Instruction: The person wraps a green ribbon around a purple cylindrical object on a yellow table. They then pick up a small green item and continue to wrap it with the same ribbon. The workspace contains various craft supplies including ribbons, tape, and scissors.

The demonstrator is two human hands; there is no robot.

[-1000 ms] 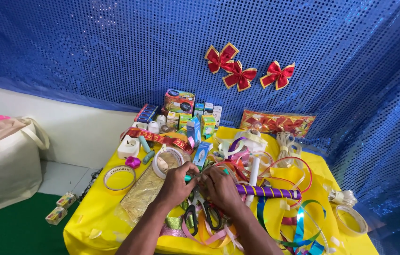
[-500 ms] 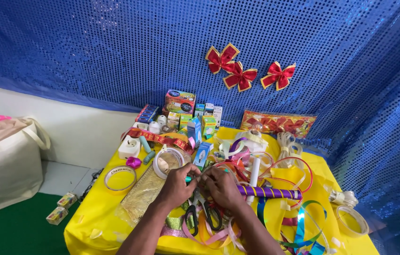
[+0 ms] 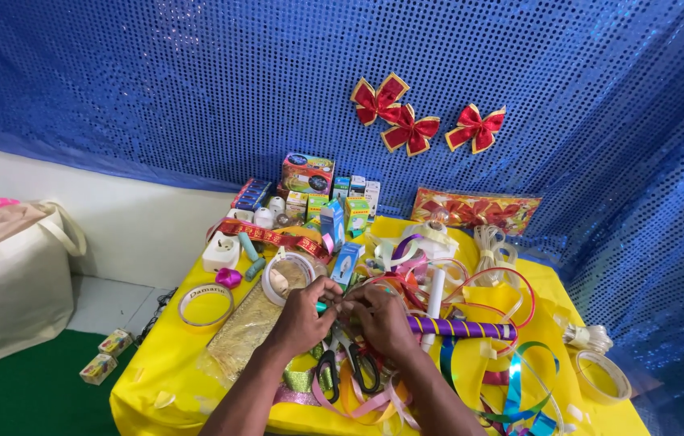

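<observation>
- Head view: both hands, left and right, pinched one small green piece together above one pair of scissors.
- Three red bows hung on the blue sequin backdrop.
- Yellow-covered counter; green floor.

A small green piece — only a sliver of it is showing, too little to tell what it is — is sitting pinched between the fingertips of the left hand and the right hand. It is hanging just above the yellow worktop, directly over the black-handled scissors — which are lying flat among loose ribbon ends.
</observation>
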